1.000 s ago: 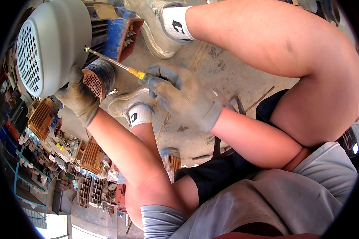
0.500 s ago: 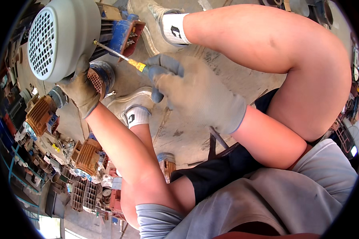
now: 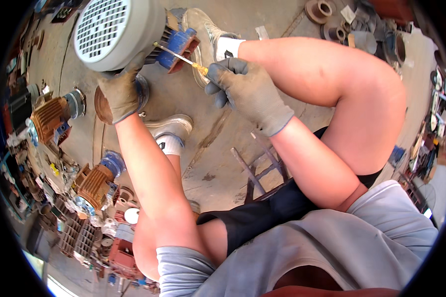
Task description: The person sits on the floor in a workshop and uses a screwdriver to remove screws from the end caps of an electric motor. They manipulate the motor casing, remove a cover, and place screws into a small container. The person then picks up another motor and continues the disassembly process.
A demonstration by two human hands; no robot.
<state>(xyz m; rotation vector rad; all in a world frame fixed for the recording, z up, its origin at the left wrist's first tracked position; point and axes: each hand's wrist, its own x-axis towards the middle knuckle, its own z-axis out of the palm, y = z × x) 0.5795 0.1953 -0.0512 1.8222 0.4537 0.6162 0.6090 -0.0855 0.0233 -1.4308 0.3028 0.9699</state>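
Observation:
A grey electric motor fan cover (image 3: 151,37) with a square-holed white grille (image 3: 103,27) is at the upper left, fitted to a motor with a blue terminal box (image 3: 176,49). My left hand (image 3: 120,94), in a worn grey glove, grips the cover's lower rim, thumb up its side; some fingers are hidden. In my gloved right hand (image 3: 252,91) is a screwdriver (image 3: 182,58), its yellow handle mostly covered by my fingers. The screwdriver's shaft slants up leftward, and its tip meets the rear edge of the cover near the motor body.
Beneath my left hand stands a round rusty and blue part (image 3: 142,91). Brown finned motors (image 3: 49,118) and many loose parts lie along the left. Rusty flanged parts (image 3: 334,32) are at the upper right. A metal stool frame (image 3: 255,173) stands below my right forearm.
The view has shifted, so motor and hands appear farther right. My right hand, blurred before, is now sharp. The screwdriver tip stays at the cover's edge, and my left hand keeps its hold.

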